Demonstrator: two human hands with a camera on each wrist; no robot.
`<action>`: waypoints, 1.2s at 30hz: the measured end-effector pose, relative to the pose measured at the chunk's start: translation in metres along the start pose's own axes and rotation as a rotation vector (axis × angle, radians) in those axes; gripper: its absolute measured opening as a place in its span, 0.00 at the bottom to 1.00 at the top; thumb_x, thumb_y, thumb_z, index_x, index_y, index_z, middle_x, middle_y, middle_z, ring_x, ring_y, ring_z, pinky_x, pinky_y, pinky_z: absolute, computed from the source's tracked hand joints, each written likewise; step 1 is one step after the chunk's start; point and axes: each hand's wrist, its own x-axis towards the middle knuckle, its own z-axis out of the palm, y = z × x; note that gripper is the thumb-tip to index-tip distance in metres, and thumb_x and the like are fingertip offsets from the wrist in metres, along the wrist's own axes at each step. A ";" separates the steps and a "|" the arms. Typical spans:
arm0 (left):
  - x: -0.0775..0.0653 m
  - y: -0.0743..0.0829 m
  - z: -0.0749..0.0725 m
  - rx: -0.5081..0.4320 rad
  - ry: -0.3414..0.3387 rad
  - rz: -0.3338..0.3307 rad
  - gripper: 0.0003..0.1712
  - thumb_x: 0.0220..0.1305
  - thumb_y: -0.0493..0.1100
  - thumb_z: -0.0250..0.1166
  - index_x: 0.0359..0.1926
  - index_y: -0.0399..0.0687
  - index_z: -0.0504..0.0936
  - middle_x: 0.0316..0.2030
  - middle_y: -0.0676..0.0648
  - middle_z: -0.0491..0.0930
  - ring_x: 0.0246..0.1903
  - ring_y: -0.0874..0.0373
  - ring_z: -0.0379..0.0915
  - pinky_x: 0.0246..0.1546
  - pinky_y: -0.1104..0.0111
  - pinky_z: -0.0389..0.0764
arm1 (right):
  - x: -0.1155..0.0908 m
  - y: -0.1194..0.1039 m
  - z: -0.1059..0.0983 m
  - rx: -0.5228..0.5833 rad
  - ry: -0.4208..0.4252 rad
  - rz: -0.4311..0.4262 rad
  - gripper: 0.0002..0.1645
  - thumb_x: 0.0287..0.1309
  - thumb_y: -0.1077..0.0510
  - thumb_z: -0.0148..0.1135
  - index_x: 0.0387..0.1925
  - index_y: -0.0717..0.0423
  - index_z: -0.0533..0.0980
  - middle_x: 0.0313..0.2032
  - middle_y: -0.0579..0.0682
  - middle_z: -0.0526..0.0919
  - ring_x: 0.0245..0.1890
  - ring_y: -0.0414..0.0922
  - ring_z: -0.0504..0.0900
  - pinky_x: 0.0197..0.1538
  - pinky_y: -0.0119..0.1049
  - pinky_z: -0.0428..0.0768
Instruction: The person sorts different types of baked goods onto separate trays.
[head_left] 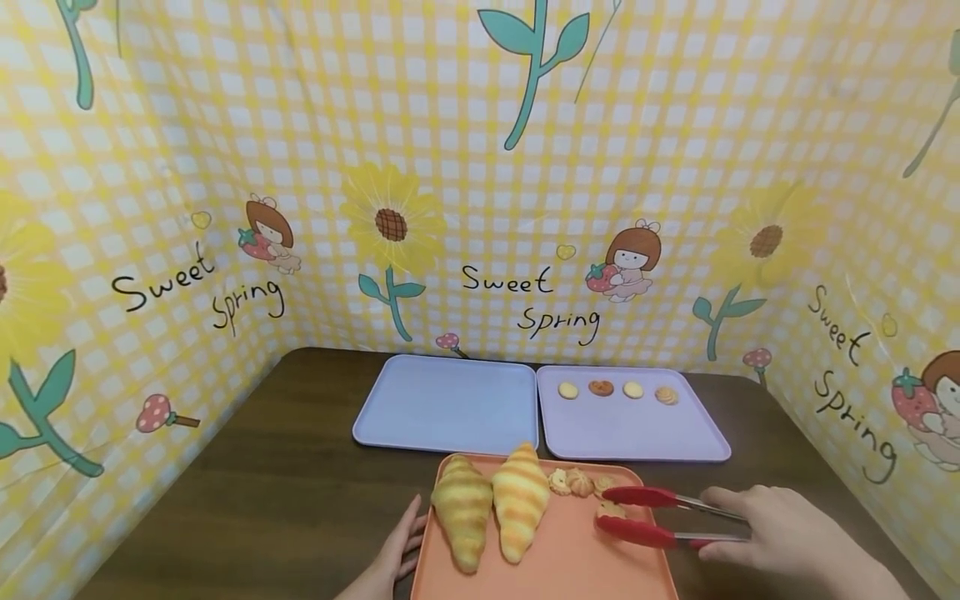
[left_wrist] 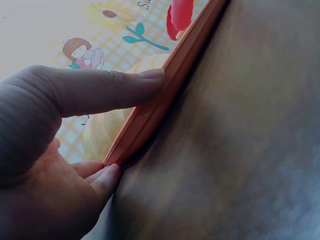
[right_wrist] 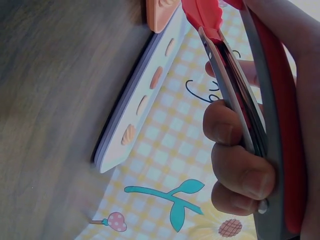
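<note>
3 trays lie on the dark wooden table: an orange tray near, a light-blue tray far left and a lilac tray far right. The right hand is clamped on red-tipped metal tongs, gripping them well behind the tips, which seems meant to let them reach over the orange tray's right side without fingers touching the food. The 2 tips stand apart about a piped cookie; whether they squeeze it, the person's view cannot tell. The left hand has its thumb and fingers spread apart against the orange tray's left edge, probably to steady it.

By count, the orange tray carries 2 croissants, side by side on the left, and 4 visible piped cookies on the far right, including the cookie between the tips. The lilac tray bears 4 cookies in a row towards its far edge, from left to right: 1 pale round, 1 brown, 1 pale round and 1 swirled, spaced apparently so that none touch.
</note>
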 end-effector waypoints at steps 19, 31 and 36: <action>0.003 -0.001 0.000 0.011 -0.012 0.020 0.48 0.75 0.63 0.33 0.66 0.16 0.60 0.65 0.21 0.61 0.63 0.27 0.56 0.62 0.42 0.62 | 0.017 -0.005 0.004 -0.064 0.096 0.001 0.30 0.48 0.26 0.68 0.44 0.39 0.79 0.24 0.26 0.75 0.22 0.30 0.71 0.26 0.37 0.73; 0.003 -0.002 0.000 0.022 -0.016 0.037 0.48 0.75 0.62 0.32 0.66 0.15 0.59 0.65 0.21 0.61 0.63 0.27 0.56 0.61 0.42 0.63 | 0.034 -0.008 0.012 -0.067 0.141 0.097 0.29 0.45 0.22 0.67 0.42 0.33 0.79 0.27 0.29 0.78 0.24 0.34 0.73 0.29 0.40 0.75; 0.003 -0.003 -0.001 0.012 -0.021 0.039 0.48 0.75 0.62 0.32 0.66 0.15 0.58 0.65 0.22 0.60 0.64 0.27 0.56 0.62 0.41 0.62 | 0.040 -0.008 0.014 -0.058 0.140 0.155 0.34 0.45 0.21 0.66 0.46 0.37 0.80 0.30 0.36 0.84 0.27 0.40 0.79 0.32 0.44 0.77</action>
